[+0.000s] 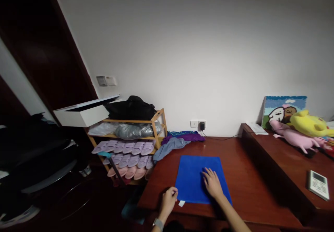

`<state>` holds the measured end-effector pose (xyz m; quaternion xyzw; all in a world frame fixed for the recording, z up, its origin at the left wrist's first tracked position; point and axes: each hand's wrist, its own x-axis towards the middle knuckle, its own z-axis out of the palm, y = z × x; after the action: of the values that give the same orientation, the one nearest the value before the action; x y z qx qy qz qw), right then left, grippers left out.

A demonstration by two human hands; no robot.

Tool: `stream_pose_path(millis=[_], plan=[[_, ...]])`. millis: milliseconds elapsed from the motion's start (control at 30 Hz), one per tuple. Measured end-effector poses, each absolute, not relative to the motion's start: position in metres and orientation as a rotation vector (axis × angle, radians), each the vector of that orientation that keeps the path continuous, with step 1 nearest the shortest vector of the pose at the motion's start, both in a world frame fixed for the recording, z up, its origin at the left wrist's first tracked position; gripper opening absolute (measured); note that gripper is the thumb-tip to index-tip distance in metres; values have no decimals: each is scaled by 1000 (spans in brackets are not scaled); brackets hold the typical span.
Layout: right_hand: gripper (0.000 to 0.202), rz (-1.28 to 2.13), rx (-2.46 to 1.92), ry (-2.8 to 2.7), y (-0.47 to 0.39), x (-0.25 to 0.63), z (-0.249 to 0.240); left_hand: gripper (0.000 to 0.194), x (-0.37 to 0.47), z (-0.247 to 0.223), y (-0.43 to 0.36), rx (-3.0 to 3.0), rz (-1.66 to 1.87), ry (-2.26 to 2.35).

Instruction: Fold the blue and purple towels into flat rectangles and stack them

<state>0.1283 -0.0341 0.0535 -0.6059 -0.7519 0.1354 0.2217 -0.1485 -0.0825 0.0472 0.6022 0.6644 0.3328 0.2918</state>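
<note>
A blue cloth lies flat in a near-square on the reddish-brown table, a small white tag sticking out at its near left corner. At the cloth's left edge, close to that corner, my left hand is closed, thumb and fingers pinched together on the edge. My right hand rests palm down on the right half of the cloth, fingers stretched out and holding nothing.
Crumpled purple cloth and a grey-blue cloth lie at the table's far left corner. A slipper rack stands left of it. On the raised right ledge are plush toys and a calculator-like device.
</note>
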Motion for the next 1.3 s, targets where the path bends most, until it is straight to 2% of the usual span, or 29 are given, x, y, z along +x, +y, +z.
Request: stream_pose_path(millis=[100, 233, 533, 667, 833, 967, 1067, 1167, 1300], plan=[[60, 261, -1977, -2066, -64, 169, -2, 17, -162, 39, -85, 1662, 817, 1854], [66, 222, -2047, -2099, -81, 199, -28, 21, -162, 35, -89, 1772, 706, 1906], [74, 248, -2118, -2022, -98, 199, -29, 32, -148, 33, -106, 2026, 562, 1958], [75, 211, -2058, -1970, -84, 189, -13, 39, -144, 35, -111, 2250, 426, 2022], [75, 295, -2095, -2027, -68, 180, 1, 40, -146, 34, -118, 2377, 244, 2126], [76, 320, -2111, -2041, -67, 179, -7, 39, -144, 39, -116, 2461, 281, 2203], [75, 330, -2109, -2045, -68, 180, -10, 39, -108, 47, -101, 2546, 484, 2100], [75, 363, -2093, -2037, -67, 181, -9, 41, -41, 46, -78, 2671, 635, 1718], [71, 392, -2058, -2060, -68, 184, -6, 51, 32, 27, -54, 2667, 465, 1463]])
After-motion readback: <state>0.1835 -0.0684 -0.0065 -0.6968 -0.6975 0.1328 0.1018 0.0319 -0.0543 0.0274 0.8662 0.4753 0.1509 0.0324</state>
